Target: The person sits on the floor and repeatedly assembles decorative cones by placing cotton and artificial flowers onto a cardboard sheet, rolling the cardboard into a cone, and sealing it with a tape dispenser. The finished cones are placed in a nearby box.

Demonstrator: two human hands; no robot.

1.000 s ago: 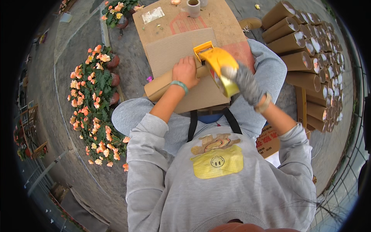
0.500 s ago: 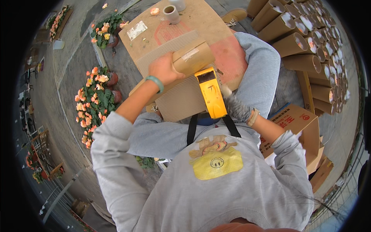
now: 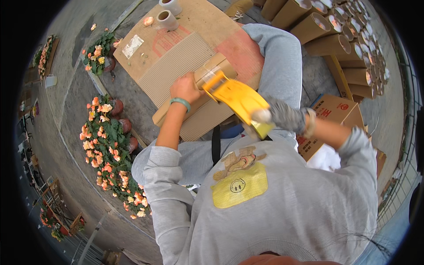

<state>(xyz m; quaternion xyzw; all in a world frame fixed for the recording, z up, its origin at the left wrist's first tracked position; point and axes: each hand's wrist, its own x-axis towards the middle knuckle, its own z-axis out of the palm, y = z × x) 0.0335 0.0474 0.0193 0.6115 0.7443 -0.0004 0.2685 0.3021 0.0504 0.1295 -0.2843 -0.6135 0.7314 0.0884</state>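
Observation:
My left hand (image 3: 184, 90), wearing a green bangle, is closed around a rolled brown cardboard tube (image 3: 215, 70), which lies slantwise over a sheet of corrugated cardboard (image 3: 172, 66). In my right hand (image 3: 282, 115), in a grey glove, is a yellow tape dispenser (image 3: 238, 98), somewhat blurred. Its far end meets the tube just right of my left fingers, where a shiny strip of clear tape shows on the cardboard. Beneath the sheet is a flat cardboard work surface (image 3: 128, 73) with a faded red print, between my knees.
Two tape rolls (image 3: 167, 21) and a loose blossom (image 3: 148, 20) are at the surface's far side. Potted orange flowers (image 3: 108, 145) line the left. Many upright cardboard tubes (image 3: 320, 26) crowd the far right. An open carton (image 3: 333, 115) stands by my right arm.
The tape dispenser has swung from upright to a slant, its far end now at the tube. My right hand has come up and right on it. The whole view has shifted.

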